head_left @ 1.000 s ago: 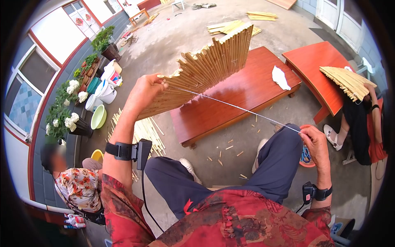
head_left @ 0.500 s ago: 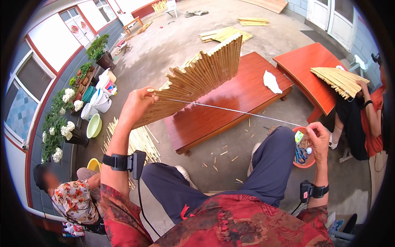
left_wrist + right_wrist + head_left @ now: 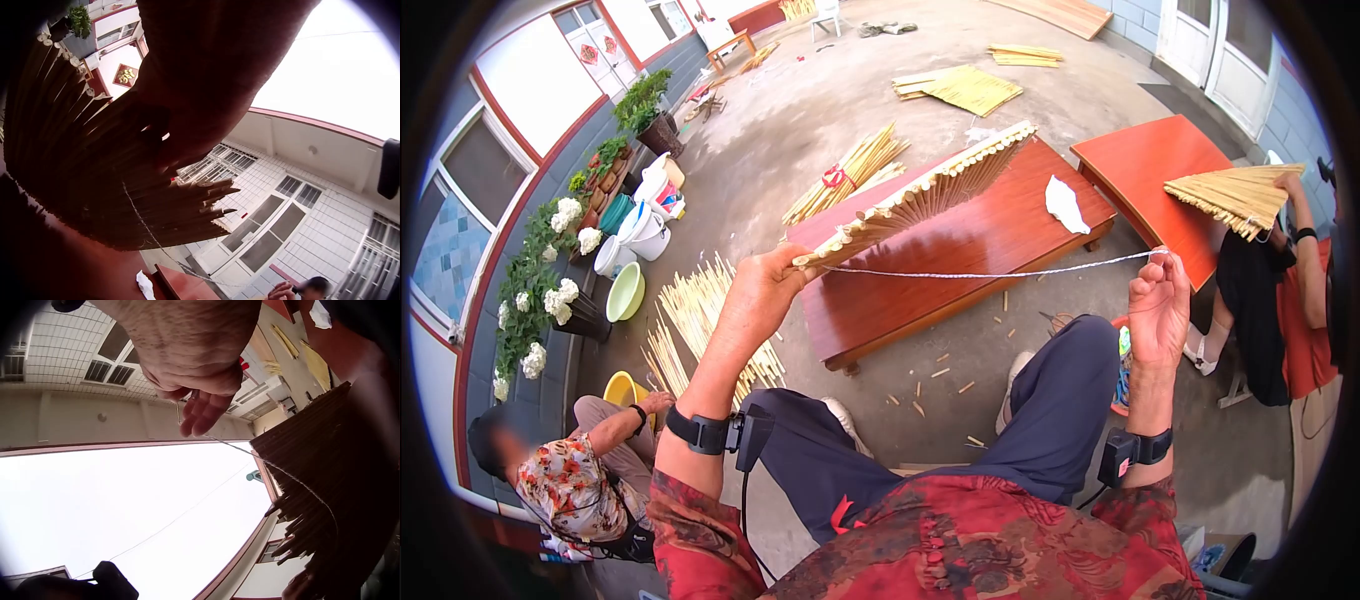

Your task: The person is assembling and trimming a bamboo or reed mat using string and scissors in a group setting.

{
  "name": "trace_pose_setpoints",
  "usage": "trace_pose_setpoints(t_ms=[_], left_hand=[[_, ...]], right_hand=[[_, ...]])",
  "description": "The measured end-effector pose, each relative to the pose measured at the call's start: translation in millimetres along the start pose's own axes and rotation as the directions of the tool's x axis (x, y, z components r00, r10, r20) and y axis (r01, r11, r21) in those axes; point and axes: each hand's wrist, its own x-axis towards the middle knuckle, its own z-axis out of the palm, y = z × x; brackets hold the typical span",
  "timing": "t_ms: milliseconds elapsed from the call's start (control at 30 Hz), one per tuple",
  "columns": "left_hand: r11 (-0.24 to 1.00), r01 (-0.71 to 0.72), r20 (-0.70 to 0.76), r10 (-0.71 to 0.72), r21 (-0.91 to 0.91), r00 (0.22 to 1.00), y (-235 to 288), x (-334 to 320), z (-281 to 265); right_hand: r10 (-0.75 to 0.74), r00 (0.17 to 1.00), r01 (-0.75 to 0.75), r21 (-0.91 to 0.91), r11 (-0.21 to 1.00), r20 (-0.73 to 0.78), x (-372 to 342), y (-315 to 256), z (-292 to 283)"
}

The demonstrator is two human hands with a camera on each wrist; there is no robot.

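Note:
The left hand (image 3: 762, 290) grips the near end of a panel of joined yellow stalks (image 3: 920, 195), which stands on edge over a low red table (image 3: 870, 320). A pale cord (image 3: 1000, 274) runs from the panel beside that hand, sagging slightly, to the right hand (image 3: 1158, 310), whose fingers are bent and pinch its end. In the left wrist view the panel (image 3: 81, 169) fans out below the dark left hand (image 3: 187, 106), the cord (image 3: 140, 219) crossing it. In the right wrist view the right hand (image 3: 200, 381) holds the cord (image 3: 281, 469), and a thin needle-like piece (image 3: 179, 412) shows at the fingers.
Loose stalks (image 3: 700, 310) and a tied bundle (image 3: 850, 175) lie on the ground. White cloth (image 3: 1065, 205) rests on the low table. A second red table (image 3: 1150, 180) stands at right, where another person holds a stalk panel (image 3: 1230, 195). A seated person (image 3: 580, 480) is at left.
The right hand has moved up, and the cord has gone from taut and slanting to slightly sagging. The panel has tipped lower, uncovering the tied bundle behind it. The left hand still grips its end.

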Motion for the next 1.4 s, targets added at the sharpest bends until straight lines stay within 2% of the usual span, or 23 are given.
trace_pose_setpoints(t_ms=[67,100,167,233,267,300,367,400,433,500,533,600,633,700,767,833,867,900,967,1100,1200,1333,1400], left_hand=[[1.000,-0.004,-0.020,0.004,-0.008,1.000,-1,-6,9],[1.000,-0.014,-0.047,0.013,-0.011,0.999,-2,-9,12],[1.000,0.009,-0.006,-0.009,0.016,1.000,-1,-13,14],[0.997,0.012,0.080,-0.018,0.072,0.997,-1,-14,15],[0.999,-0.041,0.026,0.040,0.028,0.999,-10,-18,24],[0.999,-0.027,0.032,0.027,0.029,0.999,-13,-23,30],[0.974,-0.169,0.015,0.168,0.153,0.986,-14,-32,45],[0.970,-0.223,-0.012,0.225,0.098,0.974,-13,-36,50],[0.971,-0.218,-0.003,0.220,0.098,0.976,-12,-38,54],[0.950,-0.284,-0.044,0.292,0.131,0.955,-10,-40,58],[0.952,-0.277,-0.035,0.284,0.131,0.958,-8,-41,56],[0.980,-0.164,-0.006,0.166,0.114,0.986,-2,-37,47],[0.980,-0.162,-0.004,0.164,0.118,0.986,-3,-35,41],[0.985,-0.106,0.012,0.105,0.139,0.994,2,-26,32],[0.993,-0.064,0.014,0.063,0.101,0.998,8,-16,20],[0.984,0.130,0.039,-0.136,0.123,0.990,18,-5,7],[0.975,0.161,0.049,-0.170,0.152,0.984,20,1,1],[0.969,0.168,0.042,-0.178,0.179,0.983,20,8,-3],[0.977,0.167,0.050,-0.175,0.132,0.983,13,17,-9],[0.974,0.153,0.084,-0.169,0.165,0.982,16,24,-15],[0.976,0.179,0.059,-0.187,0.123,0.981,17,27,-16],[0.969,0.187,0.072,-0.200,0.161,0.977,19,30,-17],[0.980,0.138,0.050,-0.147,0.143,0.988,19,30,-16]], right_hand=[[-0.057,0.995,0.043,-0.174,0.984,-0.079,-2,11,13],[-0.044,0.996,0.030,-0.176,0.984,-0.080,-3,18,16],[0.055,0.998,-0.052,-0.349,0.936,0.000,-9,35,20],[0.200,0.978,-0.156,-0.439,0.885,0.055,-22,64,21],[0.315,0.948,-0.262,-0.464,0.846,0.039,-31,80,26],[0.422,0.905,-0.344,-0.497,0.797,0.049,-40,97,27],[0.612,0.789,-0.483,-0.569,0.666,0.046,-59,135,15],[0.670,0.742,-0.558,-0.566,0.607,-0.013,-67,151,15],[0.703,0.711,-0.584,-0.574,0.574,-0.020,-73,167,8],[0.721,0.693,-0.540,-0.658,0.525,0.008,-78,192,-1],[0.726,0.687,-0.550,-0.651,0.522,0.002,-78,199,-3],[0.718,0.695,-0.430,-0.783,0.449,0.031,-71,212,-3],[0.719,0.694,-0.432,-0.780,0.452,0.032,-68,218,3],[0.642,0.765,-0.395,-0.744,0.539,0.059,-57,224,15],[0.616,0.783,-0.393,-0.704,0.592,0.080,-48,231,25],[0.527,0.839,-0.292,-0.708,0.644,0.134,-38,237,34],[0.537,0.834,-0.304,-0.708,0.637,0.126,-34,243,34],[0.529,0.839,-0.304,-0.695,0.652,0.130,-30,247,34],[0.427,0.883,-0.169,-0.718,0.675,0.194,-22,256,33],[0.430,0.888,-0.210,-0.688,0.695,0.164,-9,248,50],[0.446,0.873,-0.199,-0.687,0.699,0.200,-2,252,56],[0.339,0.902,-0.084,-0.659,0.747,0.269,0,268,61],[0.292,0.911,-0.045,-0.634,0.772,0.291,1,271,62]])
